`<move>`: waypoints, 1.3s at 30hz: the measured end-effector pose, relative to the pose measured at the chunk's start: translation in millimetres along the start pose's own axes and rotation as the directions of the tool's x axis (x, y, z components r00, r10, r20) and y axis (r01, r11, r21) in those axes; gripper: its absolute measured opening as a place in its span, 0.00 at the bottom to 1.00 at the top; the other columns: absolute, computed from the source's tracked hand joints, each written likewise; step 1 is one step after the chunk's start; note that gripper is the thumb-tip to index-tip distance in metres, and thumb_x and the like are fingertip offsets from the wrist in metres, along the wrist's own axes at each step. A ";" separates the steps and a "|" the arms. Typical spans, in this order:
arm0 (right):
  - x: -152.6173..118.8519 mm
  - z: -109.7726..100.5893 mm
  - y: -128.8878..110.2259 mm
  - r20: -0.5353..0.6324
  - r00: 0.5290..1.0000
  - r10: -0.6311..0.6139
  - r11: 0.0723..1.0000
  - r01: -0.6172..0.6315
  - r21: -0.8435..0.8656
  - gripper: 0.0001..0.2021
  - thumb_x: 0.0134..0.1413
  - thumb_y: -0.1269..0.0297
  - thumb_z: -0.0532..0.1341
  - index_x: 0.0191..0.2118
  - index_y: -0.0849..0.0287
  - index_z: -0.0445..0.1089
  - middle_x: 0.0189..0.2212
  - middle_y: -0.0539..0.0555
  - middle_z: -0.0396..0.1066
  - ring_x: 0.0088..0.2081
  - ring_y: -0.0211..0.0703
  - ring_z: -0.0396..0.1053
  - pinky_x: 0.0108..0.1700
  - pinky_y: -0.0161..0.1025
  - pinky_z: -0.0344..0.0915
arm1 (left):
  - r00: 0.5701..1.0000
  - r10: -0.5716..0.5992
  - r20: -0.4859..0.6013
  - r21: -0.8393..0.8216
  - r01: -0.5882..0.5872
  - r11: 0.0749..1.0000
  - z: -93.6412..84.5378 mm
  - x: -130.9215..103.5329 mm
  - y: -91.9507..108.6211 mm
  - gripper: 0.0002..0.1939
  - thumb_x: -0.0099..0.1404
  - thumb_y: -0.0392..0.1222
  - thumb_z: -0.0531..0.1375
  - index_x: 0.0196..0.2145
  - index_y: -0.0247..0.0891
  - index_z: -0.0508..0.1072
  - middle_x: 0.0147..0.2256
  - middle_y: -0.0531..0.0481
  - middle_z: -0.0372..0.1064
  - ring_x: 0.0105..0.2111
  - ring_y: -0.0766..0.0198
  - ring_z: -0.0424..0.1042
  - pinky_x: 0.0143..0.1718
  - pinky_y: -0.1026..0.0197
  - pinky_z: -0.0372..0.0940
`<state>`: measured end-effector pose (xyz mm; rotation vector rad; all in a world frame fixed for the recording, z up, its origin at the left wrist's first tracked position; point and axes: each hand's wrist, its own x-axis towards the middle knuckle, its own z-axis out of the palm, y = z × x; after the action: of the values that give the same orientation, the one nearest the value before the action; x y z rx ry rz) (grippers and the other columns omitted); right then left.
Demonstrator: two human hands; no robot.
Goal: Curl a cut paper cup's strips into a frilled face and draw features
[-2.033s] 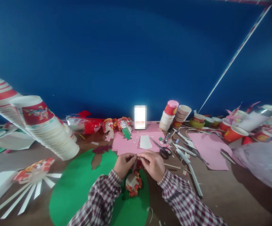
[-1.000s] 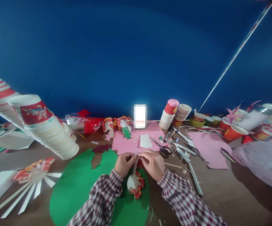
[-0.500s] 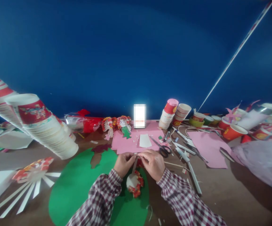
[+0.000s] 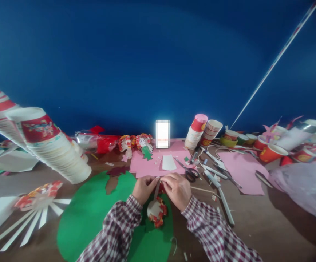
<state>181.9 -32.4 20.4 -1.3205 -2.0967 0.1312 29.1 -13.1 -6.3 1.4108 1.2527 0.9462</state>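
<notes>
Cup stack [image 4: 51,149]: far left, lying tipped over, well apart from the hands.
Green sheet [image 4: 92,214]: round, flat on counter [image 4: 256,225] under the forearms.
Left hand [image 4: 144,189]: fingers curled closed, pinching top of paper strip [image 4: 157,189].
Paper doll [image 4: 155,211]: hangs from strip just below both hands, white round face with red-yellow frill, over green sheet.
Right hand [image 4: 177,189]: closed, fingertips pinching same strip top, touching left hand.
Pink sheet [image 4: 158,163]: just behind hands, small white card on it.
Scissors [image 4: 189,173]: near right hand, on counter.
Cups [image 4: 203,133]: stacked at back right.
Plastic bag [image 4: 308,189]: far right.
</notes>
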 end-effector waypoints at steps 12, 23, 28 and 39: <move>0.2 0.7 3.0 -0.004 1.000 0.015 0.999 -0.015 0.041 0.06 0.50 0.68 0.56 0.34 0.56 0.69 0.30 0.51 0.71 0.34 0.39 0.67 0.39 0.34 0.60 | 0.996 0.091 0.002 0.066 -0.091 0.994 1.9 -1.8 2.1 0.16 0.56 0.48 0.54 0.26 0.31 0.73 0.21 0.50 0.68 0.22 0.68 0.62 0.23 0.68 0.58; 0.7 -1.1 4.1 -0.002 0.999 0.032 0.999 -0.032 0.024 0.05 0.51 0.68 0.56 0.32 0.56 0.69 0.28 0.50 0.71 0.32 0.38 0.67 0.37 0.33 0.60 | 0.998 0.055 0.033 -0.025 -0.055 0.998 2.7 -0.3 -0.6 0.13 0.52 0.46 0.58 0.28 0.31 0.73 0.23 0.49 0.71 0.22 0.67 0.66 0.24 0.67 0.59; 0.6 -1.1 3.3 0.005 0.999 0.042 0.998 -0.042 0.053 0.05 0.51 0.68 0.56 0.32 0.55 0.69 0.28 0.50 0.71 0.33 0.38 0.67 0.38 0.33 0.60 | 0.999 0.038 0.033 -0.064 -0.036 0.997 2.7 1.1 -5.3 0.12 0.52 0.44 0.58 0.27 0.31 0.72 0.22 0.50 0.70 0.21 0.68 0.65 0.23 0.67 0.59; 0.0 0.8 0.6 0.014 0.999 0.046 0.997 -0.047 0.068 0.04 0.50 0.69 0.57 0.32 0.56 0.68 0.28 0.50 0.70 0.34 0.38 0.66 0.38 0.33 0.59 | 0.996 -0.018 0.082 -0.134 0.029 0.991 0.0 1.8 -7.3 0.13 0.51 0.45 0.59 0.28 0.30 0.71 0.23 0.48 0.71 0.22 0.67 0.67 0.25 0.65 0.61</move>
<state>182.0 -32.0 19.5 -1.3307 -2.0544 0.2299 27.8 -11.5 -13.5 1.3127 1.1215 0.9314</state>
